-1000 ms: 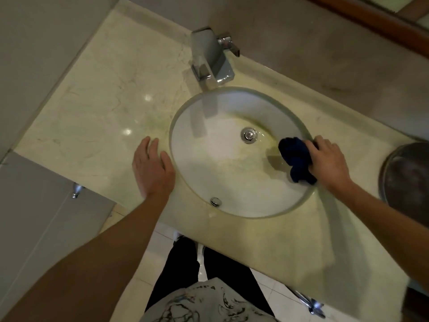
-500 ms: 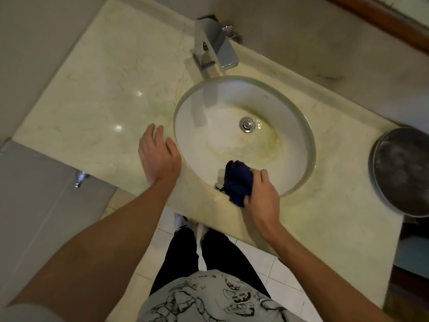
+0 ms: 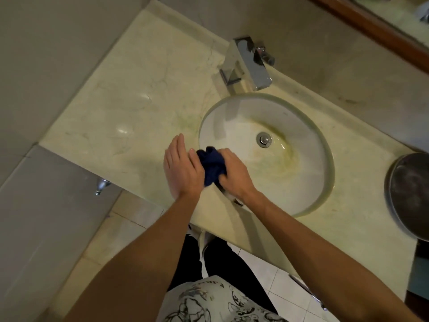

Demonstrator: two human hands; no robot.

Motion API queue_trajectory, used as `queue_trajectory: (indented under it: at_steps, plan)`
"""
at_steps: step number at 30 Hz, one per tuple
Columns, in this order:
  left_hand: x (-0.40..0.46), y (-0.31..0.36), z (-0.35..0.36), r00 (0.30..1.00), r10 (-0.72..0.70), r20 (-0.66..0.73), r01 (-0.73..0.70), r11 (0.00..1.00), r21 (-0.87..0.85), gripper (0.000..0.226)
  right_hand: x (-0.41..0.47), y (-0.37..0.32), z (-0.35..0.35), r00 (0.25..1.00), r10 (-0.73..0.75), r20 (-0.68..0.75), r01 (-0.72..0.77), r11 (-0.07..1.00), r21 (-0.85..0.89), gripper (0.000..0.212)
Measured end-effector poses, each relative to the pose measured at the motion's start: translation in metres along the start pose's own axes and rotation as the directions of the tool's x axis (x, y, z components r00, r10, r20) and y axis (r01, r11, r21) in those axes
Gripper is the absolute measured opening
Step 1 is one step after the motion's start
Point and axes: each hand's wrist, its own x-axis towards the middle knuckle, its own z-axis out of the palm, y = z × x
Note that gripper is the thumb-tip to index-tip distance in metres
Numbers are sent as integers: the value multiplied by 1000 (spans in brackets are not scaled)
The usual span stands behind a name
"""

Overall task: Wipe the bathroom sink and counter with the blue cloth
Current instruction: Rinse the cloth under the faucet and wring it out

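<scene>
The white oval sink (image 3: 308,187) is set into a pale marble counter (image 3: 130,117), with yellowish stains around its drain (image 3: 264,139). My right hand (image 3: 234,174) grips the bunched dark blue cloth (image 3: 212,167) against the sink's near-left inner wall. My left hand (image 3: 182,168) lies flat on the counter at the sink's left rim, fingers straight, right beside the cloth. Part of the cloth is hidden under my right hand.
A chrome faucet (image 3: 248,63) stands behind the sink. A round dark metal bin lid (image 3: 411,196) sits at the right edge. A grey wall closes the left side. A wood-framed mirror (image 3: 380,26) runs along the top right. My legs and tiled floor show below.
My right hand has swept the cloth round the basin, from the right wall along the near wall to the left side. My left hand has stayed on the counter.
</scene>
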Motion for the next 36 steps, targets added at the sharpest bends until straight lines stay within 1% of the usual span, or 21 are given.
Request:
queue_trajectory:
  at_steps: [2, 5, 8, 10, 12, 13, 14, 16, 18, 20, 22, 24, 25, 26, 27, 29, 30, 31, 33, 34, 36]
  plan:
    - [-1, 2, -2, 1000, 5, 8, -5, 1000, -16, 50, 28, -12, -3, 993, 104, -45, -100, 991, 85, 50]
    - [-2, 2, -4, 1000, 13, 23, -13, 1000, -13, 53, 61, -24, -12, 965, 205, -165, -168, 962, 216, 48]
    - [-2, 1, -6, 998, 7, 56, -7, 1000, 4, 56, 67, -28, -26, 930, 283, -233, -198, 923, 331, 29]
    - [-3, 2, -10, 996, 31, 78, -30, 999, -16, 58, 62, -26, -35, 918, 304, -255, -194, 905, 378, 24]
    - [-5, 5, -13, 991, 69, 118, -56, 992, -109, 63, 54, -22, -41, 914, 295, -279, -173, 905, 390, 24]
    - [-4, 11, -15, 985, 75, 157, -42, 978, -204, 67, 49, -19, -43, 911, 293, -291, -170, 908, 382, 24]
    - [-2, 21, -19, 973, 65, 221, 11, 945, -326, 70, 44, -15, -44, 906, 292, -306, -169, 913, 371, 25]
    - [7, 50, -24, 909, 42, 414, 213, 807, -550, 84, 35, -9, -47, 897, 279, -342, -156, 925, 345, 28]
    - [20, 81, -20, 835, 60, 546, 364, 684, -632, 103, 30, -3, -47, 900, 223, -376, -114, 950, 291, 28]
    - [35, 102, -4, 806, 34, 590, 431, 650, -626, 111, 27, 2, -51, 919, 171, -354, -80, 963, 259, 25]
    - [49, 112, 15, 819, -57, 571, 464, 651, -601, 99, 25, 9, -61, 971, 105, -217, -39, 957, 289, 29]
    - [60, 117, 31, 839, -120, 531, 467, 659, -590, 75, 27, 23, -79, 998, 58, -31, -46, 957, 288, 38]
    - [63, 118, 37, 848, -128, 515, 464, 650, -602, 59, 31, 32, -90, 997, 74, -14, -67, 960, 273, 39]
    - [66, 119, 42, 859, -126, 497, 452, 642, -619, 47, 40, 40, -103, 990, 114, -81, -89, 960, 265, 37]
    - [69, 121, 47, 863, -130, 488, 448, 642, -622, 42, 52, 46, -117, 963, 175, -204, -112, 952, 284, 33]
    - [75, 126, 58, 859, -147, 491, 465, 624, -627, 39, 82, 47, -145, 853, 292, -433, -121, 917, 381, 28]
    - [78, 127, 64, 857, -155, 492, 473, 615, -630, 39, 98, 41, -159, 817, 309, -487, -88, 901, 424, 29]
    - [81, 129, 69, 853, -159, 497, 481, 608, -631, 38, 114, 33, -170, 821, 295, -488, -50, 890, 454, 34]
    - [85, 136, 76, 842, -172, 512, 504, 591, -630, 37, 141, 20, -184, 885, 209, -417, -9, 902, 432, 48]
    - [86, 138, 80, 837, -177, 518, 515, 573, -638, 38, 151, 13, -189, 909, 153, -387, 2, 928, 373, 47]
    - [88, 141, 88, 825, -184, 535, 546, 508, -667, 40, 166, 12, -193, 915, 74, -397, 33, 966, 256, 31]
